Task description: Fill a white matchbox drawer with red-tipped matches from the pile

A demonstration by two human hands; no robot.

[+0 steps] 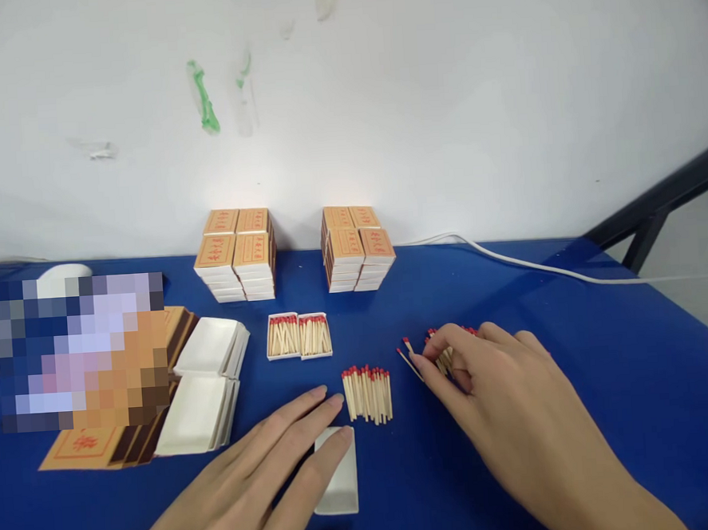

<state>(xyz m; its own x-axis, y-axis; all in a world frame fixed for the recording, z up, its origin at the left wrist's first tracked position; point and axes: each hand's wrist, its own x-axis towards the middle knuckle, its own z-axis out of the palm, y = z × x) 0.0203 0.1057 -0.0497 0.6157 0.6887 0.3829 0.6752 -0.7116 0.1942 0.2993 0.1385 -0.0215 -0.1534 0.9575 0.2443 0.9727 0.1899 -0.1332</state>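
Note:
My left hand (271, 470) lies flat with fingers apart on an empty white matchbox tray (342, 483) near the front of the blue table (607, 393). Just beyond its fingertips lies a small bundle of red-tipped matches (367, 392). My right hand (493, 376) rests on a loose pile of matches (442, 354), fingers curled over it and pinching a few. One match (406, 362) lies beside the index fingertip.
Two filled match trays (298, 335) sit side by side in the middle. Behind them stand two stacks of orange matchboxes (237, 254) (356, 249) by the wall. Empty white trays (209, 386) and flat orange sleeves (101, 444) lie at left. A white cable (540, 268) runs at back right.

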